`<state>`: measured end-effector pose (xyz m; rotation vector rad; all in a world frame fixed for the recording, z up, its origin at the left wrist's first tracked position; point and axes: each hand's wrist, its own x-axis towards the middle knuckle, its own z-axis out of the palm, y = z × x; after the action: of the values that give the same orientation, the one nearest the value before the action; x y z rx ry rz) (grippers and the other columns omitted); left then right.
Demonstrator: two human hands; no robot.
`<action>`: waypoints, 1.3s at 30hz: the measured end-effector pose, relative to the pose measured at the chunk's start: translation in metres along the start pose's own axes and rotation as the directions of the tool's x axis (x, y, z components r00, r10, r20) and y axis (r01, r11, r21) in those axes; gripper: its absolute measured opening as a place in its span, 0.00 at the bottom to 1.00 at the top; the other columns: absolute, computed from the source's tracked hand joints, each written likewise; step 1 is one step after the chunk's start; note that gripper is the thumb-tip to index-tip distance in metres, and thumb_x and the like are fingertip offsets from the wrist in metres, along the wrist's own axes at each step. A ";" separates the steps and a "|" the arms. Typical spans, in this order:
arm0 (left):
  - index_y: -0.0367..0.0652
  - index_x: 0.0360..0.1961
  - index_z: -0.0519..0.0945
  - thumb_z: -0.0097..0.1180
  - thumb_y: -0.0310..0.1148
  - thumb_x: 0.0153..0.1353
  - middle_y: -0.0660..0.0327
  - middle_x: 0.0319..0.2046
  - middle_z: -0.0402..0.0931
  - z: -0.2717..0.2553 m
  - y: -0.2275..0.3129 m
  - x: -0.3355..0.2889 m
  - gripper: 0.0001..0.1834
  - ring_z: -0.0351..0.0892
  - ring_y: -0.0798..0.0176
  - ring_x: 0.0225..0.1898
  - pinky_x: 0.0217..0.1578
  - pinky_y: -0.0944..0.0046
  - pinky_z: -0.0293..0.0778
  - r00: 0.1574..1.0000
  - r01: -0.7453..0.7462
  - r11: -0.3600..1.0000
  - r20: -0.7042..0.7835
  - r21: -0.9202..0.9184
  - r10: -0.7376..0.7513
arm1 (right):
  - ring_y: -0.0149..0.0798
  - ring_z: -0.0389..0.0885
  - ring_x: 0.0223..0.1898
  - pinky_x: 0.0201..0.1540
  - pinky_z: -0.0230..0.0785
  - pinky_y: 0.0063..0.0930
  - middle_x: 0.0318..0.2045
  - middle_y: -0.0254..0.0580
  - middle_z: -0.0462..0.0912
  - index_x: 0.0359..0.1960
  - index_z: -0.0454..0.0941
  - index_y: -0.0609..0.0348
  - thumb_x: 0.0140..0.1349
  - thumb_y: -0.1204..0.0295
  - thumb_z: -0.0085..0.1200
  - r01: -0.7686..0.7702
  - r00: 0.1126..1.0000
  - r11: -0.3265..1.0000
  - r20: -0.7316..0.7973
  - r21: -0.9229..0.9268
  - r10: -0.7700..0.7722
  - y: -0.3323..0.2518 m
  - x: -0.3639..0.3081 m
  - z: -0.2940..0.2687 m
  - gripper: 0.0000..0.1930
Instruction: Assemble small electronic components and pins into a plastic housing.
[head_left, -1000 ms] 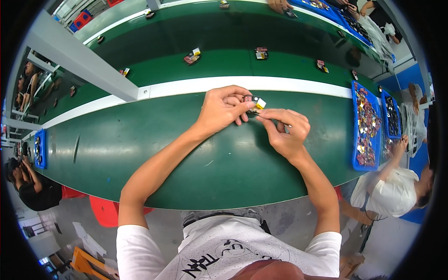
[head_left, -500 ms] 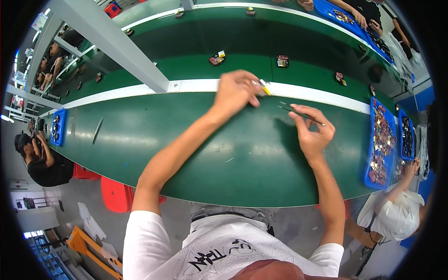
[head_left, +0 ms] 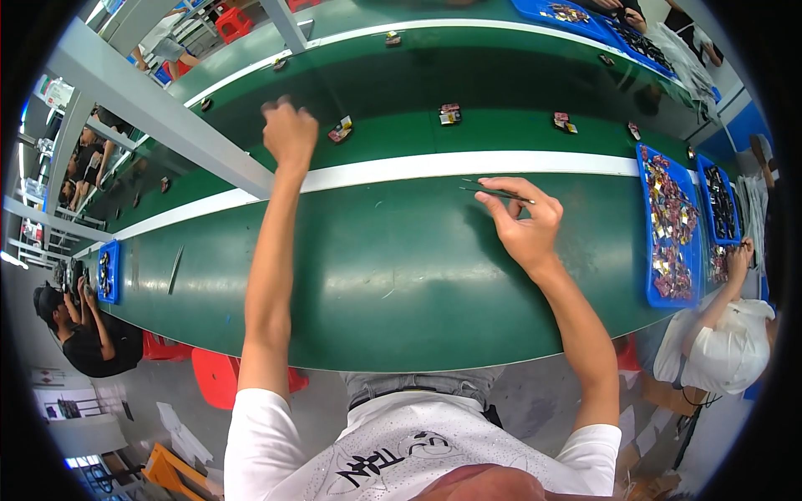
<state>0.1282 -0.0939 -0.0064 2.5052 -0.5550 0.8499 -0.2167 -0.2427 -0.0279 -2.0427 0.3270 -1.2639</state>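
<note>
My right hand (head_left: 532, 219) grips thin dark tweezers (head_left: 501, 195) above the green tabletop, their tips pointing left. My left hand (head_left: 290, 138) is stretched out past the white rail, over the dark green belt, close to the grey post. Its fingers are blurred and turned away, so whatever they may hold is hidden. Nearest to it on the right lies a small part with red, black and white-yellow areas (head_left: 340, 129). Similar small parts lie further right on the belt, one at the middle (head_left: 450, 113) and another beyond it (head_left: 565, 123).
At the right stand a blue tray (head_left: 668, 230) heaped with small shiny parts and a blue tray of black pieces (head_left: 719, 204). The grey post (head_left: 167, 108) rises at the left. Another pair of tweezers (head_left: 175, 269) lies on the tabletop (head_left: 401, 317). Co-workers sit at both ends.
My left hand has moved left and farther out over the belt; the small white-yellow piece at its fingertips no longer shows. My right hand keeps the tweezers. The whole view has shifted.
</note>
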 end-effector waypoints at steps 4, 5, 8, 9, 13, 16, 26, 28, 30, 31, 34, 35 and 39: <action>0.40 0.43 0.88 0.62 0.34 0.59 0.51 0.37 0.88 0.005 0.067 0.003 0.13 0.87 0.47 0.40 0.45 0.51 0.81 0.907 -0.084 0.800 0.287 -0.595 0.309 | 0.23 0.59 0.12 0.17 0.53 0.22 0.20 0.32 0.82 0.36 0.89 0.55 0.50 0.80 0.73 0.035 0.999 0.999 0.012 -0.006 -0.035 -0.001 -0.002 0.003 0.11; 0.39 0.42 0.88 0.63 0.34 0.58 0.51 0.37 0.87 0.005 0.098 0.000 0.13 0.87 0.49 0.40 0.44 0.52 0.81 0.795 0.122 0.700 0.491 -0.704 0.355 | 0.23 0.60 0.12 0.17 0.53 0.22 0.20 0.32 0.82 0.36 0.89 0.55 0.50 0.80 0.73 0.016 1.000 1.000 0.013 -0.015 -0.016 0.001 -0.004 0.000 0.11; 0.40 0.40 0.89 0.65 0.33 0.56 0.52 0.36 0.88 0.041 0.129 0.004 0.12 0.87 0.52 0.39 0.44 0.57 0.81 0.767 -0.151 0.641 0.320 -0.753 0.556 | 0.24 0.60 0.12 0.17 0.54 0.23 0.20 0.33 0.82 0.35 0.88 0.55 0.49 0.80 0.74 0.034 0.999 0.999 0.038 -0.012 -0.034 -0.001 -0.005 0.004 0.11; 0.42 0.39 0.89 0.66 0.33 0.56 0.53 0.36 0.88 0.047 0.139 0.005 0.11 0.87 0.53 0.39 0.44 0.57 0.80 0.697 -0.201 0.667 0.373 -0.718 0.612 | 0.25 0.60 0.12 0.17 0.54 0.24 0.21 0.34 0.82 0.34 0.88 0.55 0.49 0.80 0.74 0.036 0.998 0.999 0.051 -0.010 -0.035 -0.001 -0.005 0.005 0.11; 0.44 0.38 0.89 0.67 0.34 0.55 0.55 0.36 0.88 0.057 0.162 0.000 0.10 0.86 0.51 0.41 0.46 0.56 0.80 0.546 -0.268 0.791 0.589 -0.550 0.595 | 0.26 0.61 0.11 0.17 0.55 0.24 0.23 0.35 0.84 0.33 0.87 0.55 0.48 0.80 0.73 0.056 0.997 0.998 0.056 -0.028 -0.054 -0.001 -0.004 0.003 0.11; 0.43 0.37 0.89 0.66 0.34 0.56 0.54 0.35 0.87 0.061 0.154 0.004 0.10 0.86 0.51 0.42 0.46 0.55 0.80 0.536 -0.245 0.805 0.616 -0.540 0.577 | 0.27 0.61 0.11 0.17 0.55 0.24 0.23 0.35 0.84 0.33 0.87 0.55 0.48 0.80 0.73 0.067 0.997 0.998 0.040 -0.020 -0.066 -0.006 -0.001 0.005 0.10; 0.32 0.37 0.81 0.59 0.27 0.61 0.58 0.25 0.81 0.006 0.128 -0.023 0.08 0.79 0.68 0.21 0.18 0.67 0.71 0.525 0.244 0.724 0.716 -0.645 0.461 | 0.21 0.59 0.13 0.18 0.51 0.21 0.19 0.32 0.80 0.35 0.89 0.59 0.51 0.80 0.72 -0.061 0.998 0.998 0.036 -0.004 0.061 -0.005 0.000 0.000 0.09; 0.30 0.37 0.80 0.57 0.23 0.61 0.56 0.27 0.81 -0.003 0.125 -0.038 0.06 0.78 0.69 0.22 0.19 0.68 0.72 0.548 0.464 0.573 0.727 -0.676 0.414 | 0.20 0.60 0.14 0.19 0.53 0.20 0.22 0.32 0.83 0.35 0.89 0.61 0.52 0.80 0.72 -0.106 0.993 0.994 0.050 0.001 0.106 -0.006 0.001 -0.002 0.09; 0.29 0.39 0.80 0.59 0.23 0.62 0.56 0.27 0.81 -0.004 0.119 -0.053 0.07 0.77 0.70 0.22 0.18 0.69 0.71 0.541 0.553 0.480 0.731 -0.681 0.415 | 0.20 0.61 0.14 0.19 0.53 0.19 0.23 0.32 0.84 0.35 0.89 0.61 0.52 0.80 0.72 -0.124 0.991 0.992 0.051 0.019 0.123 -0.007 0.002 0.000 0.09; 0.29 0.40 0.80 0.59 0.23 0.62 0.56 0.27 0.80 -0.005 0.117 -0.060 0.08 0.77 0.70 0.22 0.18 0.70 0.70 0.544 0.573 0.428 0.715 -0.699 0.440 | 0.19 0.61 0.14 0.20 0.54 0.19 0.24 0.32 0.85 0.35 0.89 0.61 0.52 0.80 0.72 -0.147 0.988 0.989 0.045 0.034 0.145 -0.007 0.002 0.001 0.08; 0.28 0.42 0.81 0.60 0.24 0.63 0.57 0.26 0.80 -0.011 0.120 -0.077 0.10 0.77 0.71 0.22 0.18 0.71 0.69 0.530 0.627 0.385 0.733 -0.677 0.426 | 0.19 0.62 0.14 0.20 0.54 0.18 0.25 0.31 0.86 0.35 0.89 0.62 0.53 0.79 0.71 -0.186 0.981 0.982 0.057 0.040 0.183 -0.008 0.002 0.000 0.08; 0.28 0.43 0.81 0.60 0.23 0.62 0.57 0.26 0.80 -0.013 0.121 -0.082 0.10 0.77 0.71 0.22 0.17 0.70 0.69 0.520 0.656 0.369 0.749 -0.658 0.411 | 0.19 0.62 0.14 0.20 0.54 0.18 0.25 0.31 0.86 0.35 0.89 0.62 0.53 0.79 0.71 -0.186 0.981 0.982 0.059 0.039 0.183 -0.008 0.002 0.000 0.08; 0.30 0.39 0.81 0.59 0.24 0.63 0.57 0.29 0.80 -0.021 0.127 -0.096 0.06 0.76 0.71 0.21 0.18 0.71 0.69 0.506 0.656 0.416 0.776 -0.630 0.377 | 0.18 0.62 0.14 0.21 0.55 0.18 0.23 0.30 0.85 0.36 0.88 0.63 0.54 0.79 0.71 -0.208 0.977 0.977 0.064 0.037 0.206 -0.007 0.004 -0.002 0.08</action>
<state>-0.0147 -0.1657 -0.0183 1.5891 -0.7403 -0.8430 -0.2177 -0.2405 -0.0196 -1.9493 0.4676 -1.0723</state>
